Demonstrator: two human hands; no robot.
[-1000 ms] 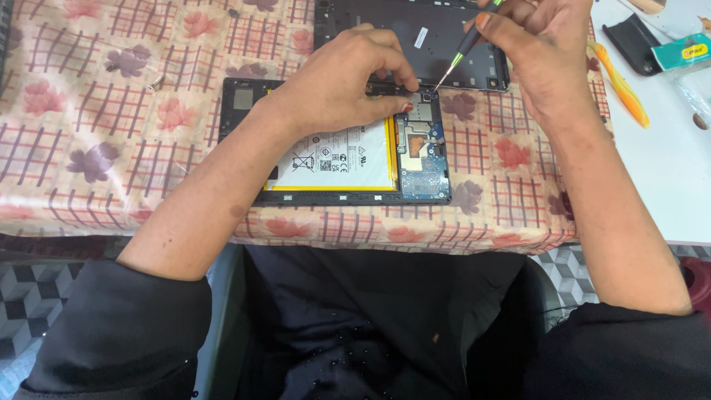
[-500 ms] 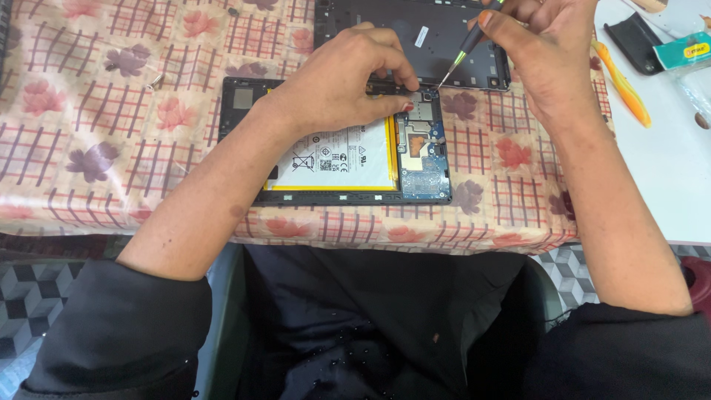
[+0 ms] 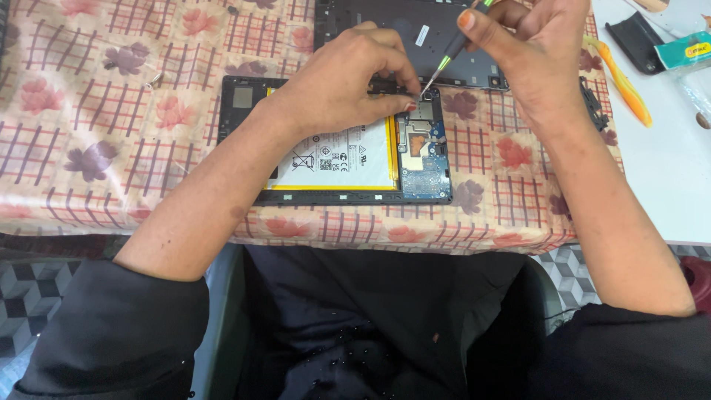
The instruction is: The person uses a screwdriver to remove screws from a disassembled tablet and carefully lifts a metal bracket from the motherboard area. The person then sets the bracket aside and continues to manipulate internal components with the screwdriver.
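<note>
Pinched between thumb and fingers, the screwdriver (image 3: pixel 452 58) sits in the right hand (image 3: pixel 537 63), fingers closed firmly around its green-and-black handle, tip angled down to the upper edge of the opened tablet (image 3: pixel 337 141).

Head view: the left hand (image 3: pixel 344 89) rests on the tablet's top edge, fingertips curled shut and pressed together right at the tool tip; whether they grip a small part or only steady the frame cannot be told. The tablet lies face down on the floral cloth (image 3: pixel 96 126), near the table's front edge, with its white battery (image 3: pixel 337 157) and blue board (image 3: pixel 424 152) exposed. Its removed back cover (image 3: pixel 415 33) lies just beyond, partly under both hands. An orange pry tool (image 3: pixel 622 81), a black part (image 3: pixel 637 44) and a small box (image 3: pixel 685 53) lie to the right on the white tabletop (image 3: pixel 666 170). A small screw-like speck (image 3: pixel 154 78) sits on the cloth to the left.

Risks, as judged: the metal tip works beside the battery and bare board; a slip from sideways pressure could puncture the cell or scratch the board. The left fingertips lie in the tip's path and could be jabbed. Any loosened screw could roll off into the patterned cloth and be lost.
</note>
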